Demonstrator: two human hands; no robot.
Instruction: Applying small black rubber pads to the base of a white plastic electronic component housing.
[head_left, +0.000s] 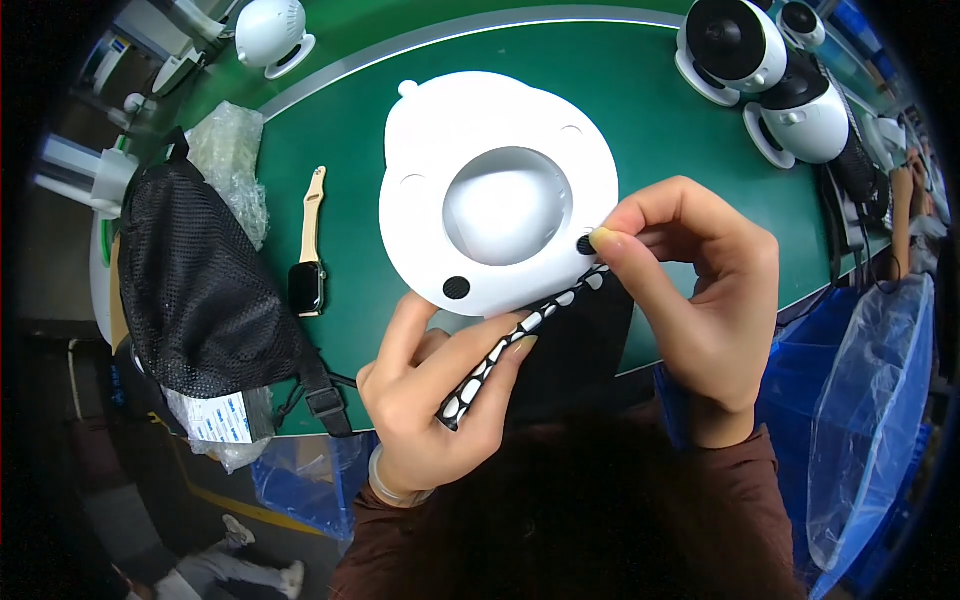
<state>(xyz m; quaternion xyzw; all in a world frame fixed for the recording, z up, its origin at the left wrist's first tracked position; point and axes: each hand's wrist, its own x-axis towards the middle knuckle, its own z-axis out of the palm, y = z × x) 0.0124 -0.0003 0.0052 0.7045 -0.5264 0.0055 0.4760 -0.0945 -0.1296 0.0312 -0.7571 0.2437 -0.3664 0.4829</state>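
A white rounded plastic housing (420,240) with a large round opening lies before me on the green bench. A white dome shows inside the opening. One round black pad (456,288) sits on its near rim. My right hand (705,290) pinches thumb and index at a second round black pad (585,245) on the rim's right side. In the closed fingers of my left hand (430,400) rests a slim black-and-white patterned stick (530,322), its far end close to the right fingertips. The left fingertips also reach the housing's near edge.
At left are a black mesh bag (200,290), bubble wrap (228,150) and a watch (307,288) with a pale strap. White cameras with black fronts (735,45) stand far right; another white unit (270,35) is far left. Blue bins lined with clear plastic (870,430) stand below right.
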